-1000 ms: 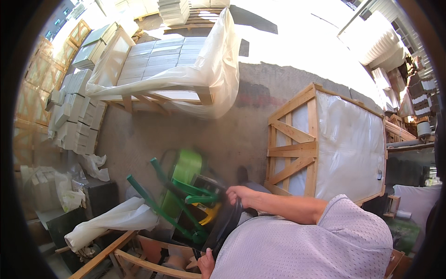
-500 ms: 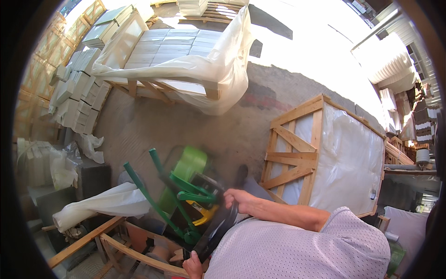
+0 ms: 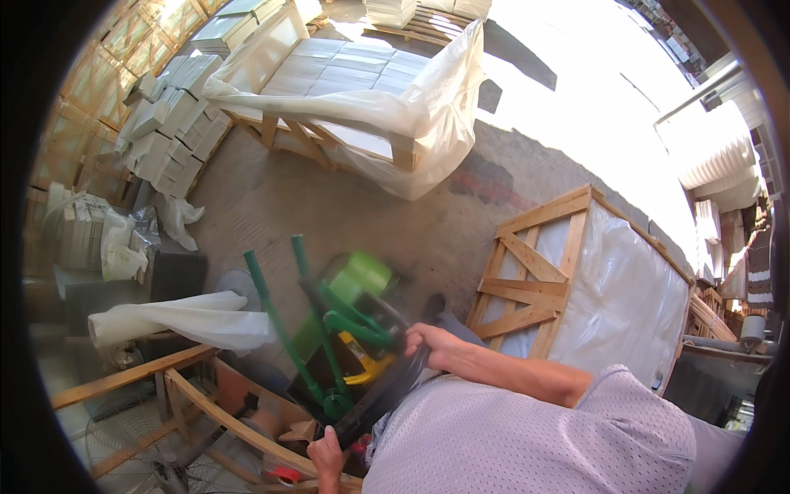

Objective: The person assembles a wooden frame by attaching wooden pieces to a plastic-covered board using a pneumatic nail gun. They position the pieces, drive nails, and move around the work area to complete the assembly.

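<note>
Green pallet jack (image 3: 329, 329) sits on concrete floor (image 3: 329, 206) beside wooden crate (image 3: 568, 280). Right hand (image 3: 432, 346) and left hand (image 3: 325, 453) both wrapped around its black handle (image 3: 383, 395).

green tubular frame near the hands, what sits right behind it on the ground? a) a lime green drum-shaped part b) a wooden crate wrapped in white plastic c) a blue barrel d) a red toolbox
a: a lime green drum-shaped part lies just past the green tubular frame, above the right hand.
</note>
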The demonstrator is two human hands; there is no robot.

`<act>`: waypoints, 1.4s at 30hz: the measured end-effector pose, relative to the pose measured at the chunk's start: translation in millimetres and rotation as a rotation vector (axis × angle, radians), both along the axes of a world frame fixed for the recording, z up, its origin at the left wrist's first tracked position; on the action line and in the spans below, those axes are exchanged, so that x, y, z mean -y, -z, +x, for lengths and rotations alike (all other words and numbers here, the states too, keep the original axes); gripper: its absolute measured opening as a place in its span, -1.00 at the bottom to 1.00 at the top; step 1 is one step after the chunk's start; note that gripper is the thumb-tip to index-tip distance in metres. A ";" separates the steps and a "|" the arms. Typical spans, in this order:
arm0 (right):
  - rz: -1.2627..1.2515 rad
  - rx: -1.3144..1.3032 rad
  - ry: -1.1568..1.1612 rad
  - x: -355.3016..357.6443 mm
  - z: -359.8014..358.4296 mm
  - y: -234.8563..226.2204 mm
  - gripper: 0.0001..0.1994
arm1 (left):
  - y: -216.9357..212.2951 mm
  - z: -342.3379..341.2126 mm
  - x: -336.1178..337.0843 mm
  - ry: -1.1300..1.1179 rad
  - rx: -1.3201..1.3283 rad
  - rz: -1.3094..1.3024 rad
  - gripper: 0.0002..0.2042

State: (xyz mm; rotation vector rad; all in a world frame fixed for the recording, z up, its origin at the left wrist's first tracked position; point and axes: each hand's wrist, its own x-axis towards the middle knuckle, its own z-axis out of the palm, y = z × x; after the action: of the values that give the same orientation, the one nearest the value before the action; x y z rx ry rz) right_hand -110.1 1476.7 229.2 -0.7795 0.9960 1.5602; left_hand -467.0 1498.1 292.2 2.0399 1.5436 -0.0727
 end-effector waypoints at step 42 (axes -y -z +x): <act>-0.051 0.277 -0.426 -61.9 3.6 -15.5 -0.84 | -9.4 7.5 -74.1 -0.095 0.142 0.228 -0.52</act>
State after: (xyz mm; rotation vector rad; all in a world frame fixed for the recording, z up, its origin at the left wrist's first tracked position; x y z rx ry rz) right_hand -106.5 1538.6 244.7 -1.2681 0.6962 1.7255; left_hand -459.5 1572.3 301.6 2.0891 1.6168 0.2917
